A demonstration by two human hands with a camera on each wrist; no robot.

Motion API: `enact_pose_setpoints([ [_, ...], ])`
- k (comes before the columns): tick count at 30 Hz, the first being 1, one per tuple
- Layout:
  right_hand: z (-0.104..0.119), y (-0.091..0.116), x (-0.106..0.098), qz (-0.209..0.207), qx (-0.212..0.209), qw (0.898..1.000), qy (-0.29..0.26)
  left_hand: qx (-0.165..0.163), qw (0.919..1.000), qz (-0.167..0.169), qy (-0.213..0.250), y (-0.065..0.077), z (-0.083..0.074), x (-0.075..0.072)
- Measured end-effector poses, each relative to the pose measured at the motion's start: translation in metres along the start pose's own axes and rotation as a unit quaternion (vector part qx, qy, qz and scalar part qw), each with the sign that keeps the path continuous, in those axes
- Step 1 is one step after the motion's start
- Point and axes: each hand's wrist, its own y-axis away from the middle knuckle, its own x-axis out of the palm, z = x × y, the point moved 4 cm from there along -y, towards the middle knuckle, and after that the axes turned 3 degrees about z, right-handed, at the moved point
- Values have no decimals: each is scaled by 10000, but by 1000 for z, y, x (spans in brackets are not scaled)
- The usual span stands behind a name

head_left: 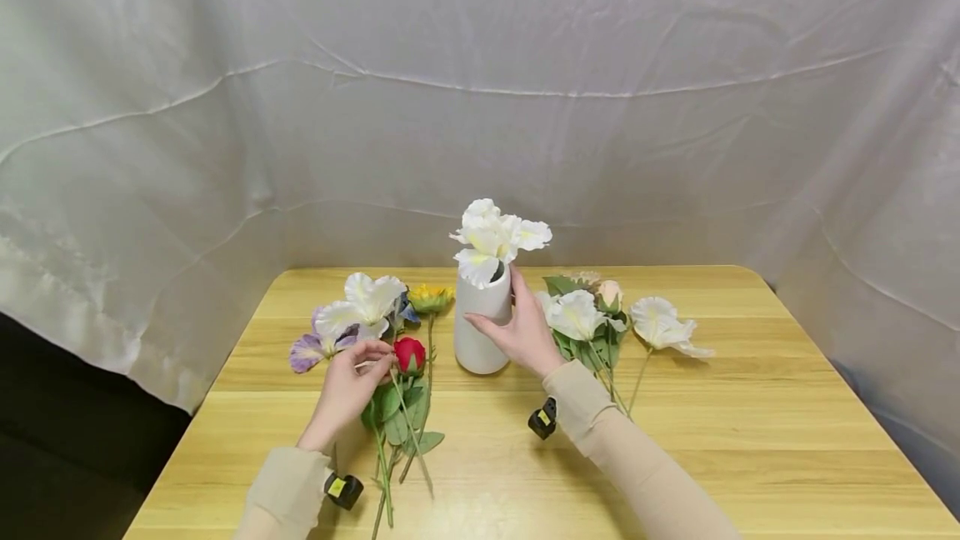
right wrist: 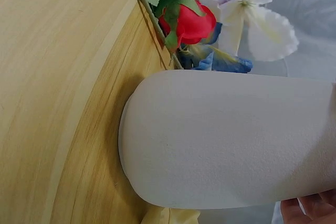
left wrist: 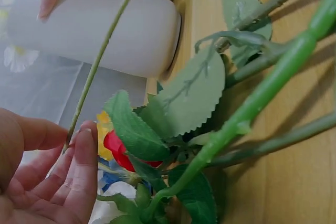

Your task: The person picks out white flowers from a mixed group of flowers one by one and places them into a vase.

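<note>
A white vase [head_left: 478,332] stands upright mid-table with a white iris [head_left: 483,236] in its mouth. My right hand [head_left: 531,330] grips the vase near its top, thumb across the front. In the right wrist view, the vase's smooth body [right wrist: 226,140] fills the middle. My left hand [head_left: 352,386] pinches a thin green stem [left wrist: 100,59] between thumb and fingertips. That stem belongs to a white iris [head_left: 371,302], whose bloom shows just beyond the hand. Beside the left fingers lies a red rose [head_left: 409,354] with green leaves.
Around the left hand lie a yellow flower [head_left: 431,298], a purple iris [head_left: 307,352] and a blue flower [right wrist: 226,61]. To the vase's right are a white flower [head_left: 576,315], a pale rosebud [head_left: 610,296] and another white iris [head_left: 663,325]. Grey cloth [head_left: 480,140] hangs behind the wooden table [head_left: 720,423].
</note>
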Motion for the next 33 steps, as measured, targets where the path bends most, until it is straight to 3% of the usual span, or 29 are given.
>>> enact_pose_setpoints([
  [5,-1,0,0,5,14,10000,-23,-76,9989,-84,457,-1,-3,-2],
  [20,1,1,-1,-18,73,10000,-7,6,9968,-496,630,-12,-24,-14],
  [29,0,1,-1,-4,132,9999,-21,401,9950,-598,698,-22,-55,-23],
  [33,0,2,0,1,134,9999,-10,672,9908,-819,839,-28,-69,-29],
])
